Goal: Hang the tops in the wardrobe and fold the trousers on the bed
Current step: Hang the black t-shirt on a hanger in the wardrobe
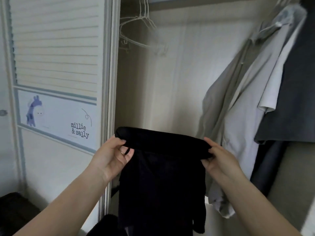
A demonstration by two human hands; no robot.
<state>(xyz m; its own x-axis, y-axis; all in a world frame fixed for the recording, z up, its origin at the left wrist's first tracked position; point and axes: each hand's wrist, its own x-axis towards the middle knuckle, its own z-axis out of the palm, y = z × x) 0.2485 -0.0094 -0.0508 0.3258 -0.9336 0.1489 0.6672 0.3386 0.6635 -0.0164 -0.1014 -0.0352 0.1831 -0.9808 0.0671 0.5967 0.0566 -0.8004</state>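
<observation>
Both hands, left hand and right hand, pinch the black garment by its top edge, each grip clamped on cloth (its lower part is cut off).

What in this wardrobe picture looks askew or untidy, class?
The pale grey shirt hangs crooked at the right, bunched and slanting, with its crumpled hem drooping low. The empty white wire hangers at top left tilt at different angles. The black garment held by the left hand and right hand looks fine.
</observation>
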